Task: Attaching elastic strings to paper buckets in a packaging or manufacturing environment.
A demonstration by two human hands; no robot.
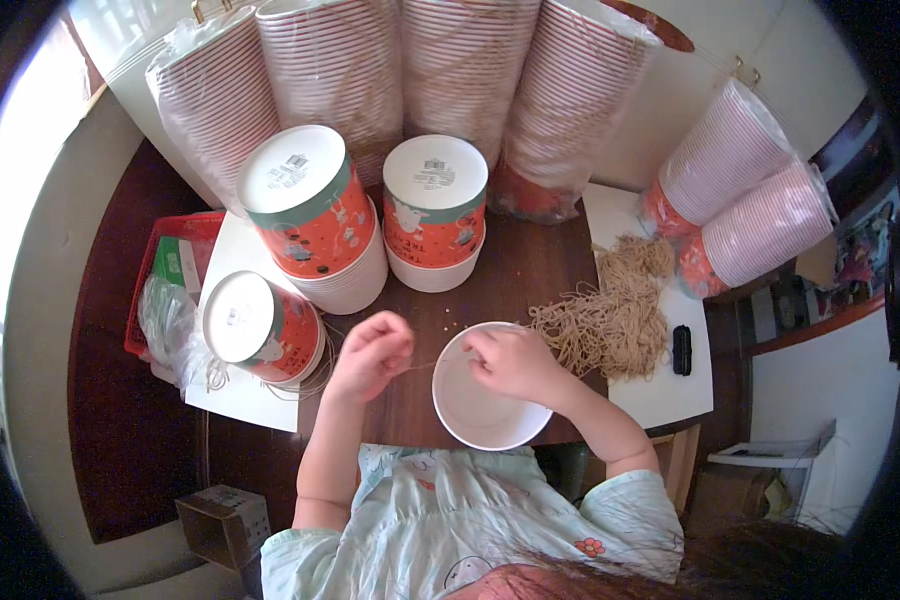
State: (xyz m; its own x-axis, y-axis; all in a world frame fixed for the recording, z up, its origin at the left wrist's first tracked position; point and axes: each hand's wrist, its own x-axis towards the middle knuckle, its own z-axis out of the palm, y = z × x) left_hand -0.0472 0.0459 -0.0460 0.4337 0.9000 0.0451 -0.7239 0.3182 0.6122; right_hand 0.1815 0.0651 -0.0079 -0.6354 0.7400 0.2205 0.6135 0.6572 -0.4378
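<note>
A white paper bucket [492, 428] stands mouth up on the brown table in front of me. Over its right rim reaches my right hand [512, 362], thumb and fingers pinched together above the opening. My left hand [372, 356] is curled closed just left of the bucket, apart from its wall. Between the two hands a thin, pale string [432, 363] faintly shows, and both seem to grip it. The exact ends of the string are hidden by my fingers. Right of the bucket lies a loose pile of tan string [610, 325].
Upside-down orange-and-green paper buckets [315, 215] stand left and behind, one with string [315, 385] around its base. Tall plastic-wrapped bucket stacks [335, 85] line the back; others [725, 160] stand right. A red basket [135, 300] is left, a black object [681, 350] right.
</note>
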